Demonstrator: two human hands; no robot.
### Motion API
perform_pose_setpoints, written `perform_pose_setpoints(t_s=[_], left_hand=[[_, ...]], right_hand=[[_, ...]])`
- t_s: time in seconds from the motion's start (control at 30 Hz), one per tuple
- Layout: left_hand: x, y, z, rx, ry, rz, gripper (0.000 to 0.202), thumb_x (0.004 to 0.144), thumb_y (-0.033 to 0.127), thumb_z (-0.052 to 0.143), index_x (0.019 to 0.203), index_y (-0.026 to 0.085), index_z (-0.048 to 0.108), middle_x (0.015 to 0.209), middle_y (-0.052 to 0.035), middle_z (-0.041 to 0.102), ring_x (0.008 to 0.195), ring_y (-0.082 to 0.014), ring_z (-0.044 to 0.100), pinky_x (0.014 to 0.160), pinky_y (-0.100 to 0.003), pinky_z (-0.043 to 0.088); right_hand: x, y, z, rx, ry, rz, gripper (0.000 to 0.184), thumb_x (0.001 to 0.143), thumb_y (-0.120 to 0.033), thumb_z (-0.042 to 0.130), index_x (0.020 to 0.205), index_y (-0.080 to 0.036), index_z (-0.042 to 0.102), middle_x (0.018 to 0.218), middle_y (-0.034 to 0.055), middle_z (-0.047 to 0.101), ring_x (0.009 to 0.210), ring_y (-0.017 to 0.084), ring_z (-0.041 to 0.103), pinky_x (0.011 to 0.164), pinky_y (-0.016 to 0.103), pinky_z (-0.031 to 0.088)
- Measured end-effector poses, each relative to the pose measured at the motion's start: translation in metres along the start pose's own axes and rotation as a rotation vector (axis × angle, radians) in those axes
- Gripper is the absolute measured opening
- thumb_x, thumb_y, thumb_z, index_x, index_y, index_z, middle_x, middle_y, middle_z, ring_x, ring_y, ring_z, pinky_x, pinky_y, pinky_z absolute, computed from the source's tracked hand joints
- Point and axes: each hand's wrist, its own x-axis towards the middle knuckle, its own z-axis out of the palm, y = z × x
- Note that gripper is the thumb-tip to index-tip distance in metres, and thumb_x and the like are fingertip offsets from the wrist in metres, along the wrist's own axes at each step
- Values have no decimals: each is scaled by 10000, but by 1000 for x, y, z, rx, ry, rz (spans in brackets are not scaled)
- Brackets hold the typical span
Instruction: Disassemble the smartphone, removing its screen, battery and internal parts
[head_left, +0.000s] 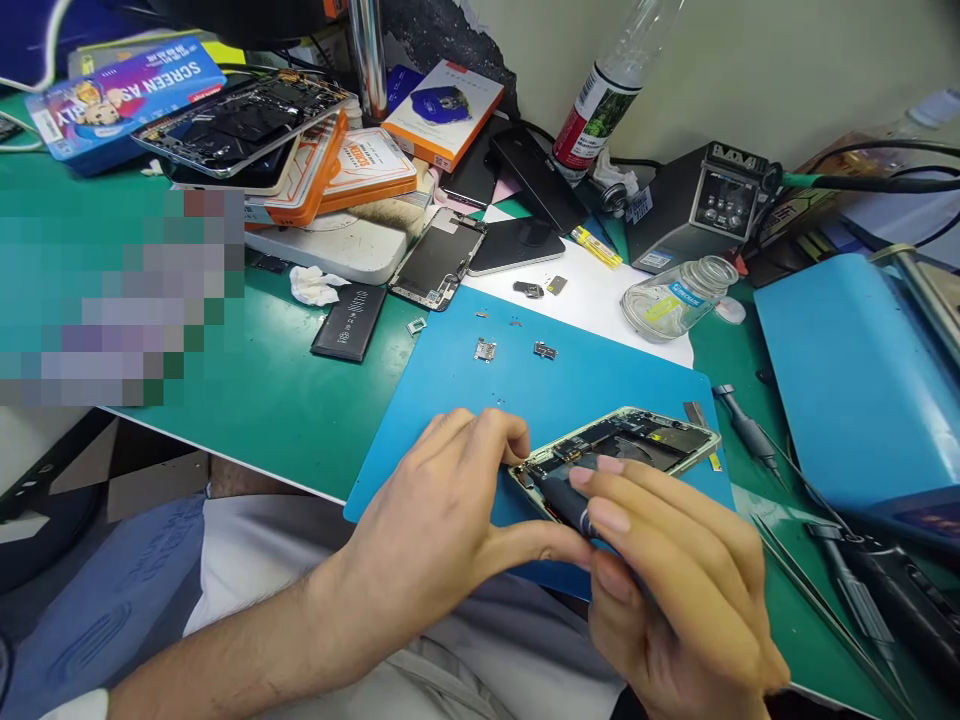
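An opened phone frame (pixel 637 440) with its boards showing lies on a blue mat (pixel 480 400) near the front table edge. My left hand (pixel 442 510) rests on the mat with its fingers curled against the phone's near left corner, steadying it. My right hand (pixel 675 580) is closed round a dark screwdriver (pixel 566 505) whose tip points into the phone's lower left part. Small metal parts (pixel 486 350) and a second small part (pixel 545 350) lie loose on the mat behind the phone.
A black battery (pixel 349 322), a screen panel (pixel 439 260) and a glass jar (pixel 675 300) lie behind the mat. At right are a blue pad (pixel 847 380), a soldering station (pixel 697 205), tweezers (pixel 817 590) and another screwdriver (pixel 746 430). Boxes and phone parts are stacked far left.
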Motion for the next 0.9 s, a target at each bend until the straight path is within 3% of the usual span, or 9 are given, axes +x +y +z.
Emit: perform_pose_setpoints(t_s=[0.1,0.3,0.4,0.5,0.63,0.77,0.9], left_hand=[[1,0,-1,-5,-21,20,592,906,706,824,1111,246,515,994,8,724,897,-214,715,787,-351,566],[3,2,-3,-9,-32,3,663,824,698,896,1115,241,514,985,12,715,895,-226,705,788,-358,556],[2,0,-2,-24,-35,6,680,811,729,880,1111,241,513,987,9,716,900,-230,704,795,-363,555],[2,-1,-2,-21,-44,17,642,850,688,879,1125,237,514,1018,-2,722,929,-234,711,809,-366,557],[3,1,-2,-34,-34,8,664,829,714,874,1120,234,519,1001,10,725,920,-231,713,803,-362,550],[3,2,-2,-37,-28,14,687,807,728,879,1118,227,525,1008,14,727,923,-223,712,805,-356,545],[3,1,-2,-36,-32,-3,691,810,759,850,1111,227,528,1005,18,727,925,-223,702,803,-361,544]], right_hand=[[-1,-3,-2,14,33,55,248,961,-78,771,1181,-191,786,1117,70,824,1038,263,811,866,446,729],[-3,-2,0,71,55,25,527,961,7,657,1466,-145,691,1209,96,844,1080,274,823,855,454,728],[-1,1,2,80,65,8,480,981,-53,599,1443,-141,690,1316,117,820,1164,291,806,911,490,716],[2,1,4,39,51,-18,436,970,-110,675,1405,-113,692,1426,156,777,1249,317,780,974,499,700],[0,-1,5,9,88,61,485,978,-39,611,1448,-133,685,1440,125,780,1274,302,775,1027,503,685],[-6,-2,5,25,86,87,445,1031,-160,631,1473,-174,676,1400,116,797,1238,311,791,976,506,702],[-7,-2,5,-5,105,87,520,1022,-62,531,1523,-129,654,1408,146,784,1266,313,777,1001,517,686]])
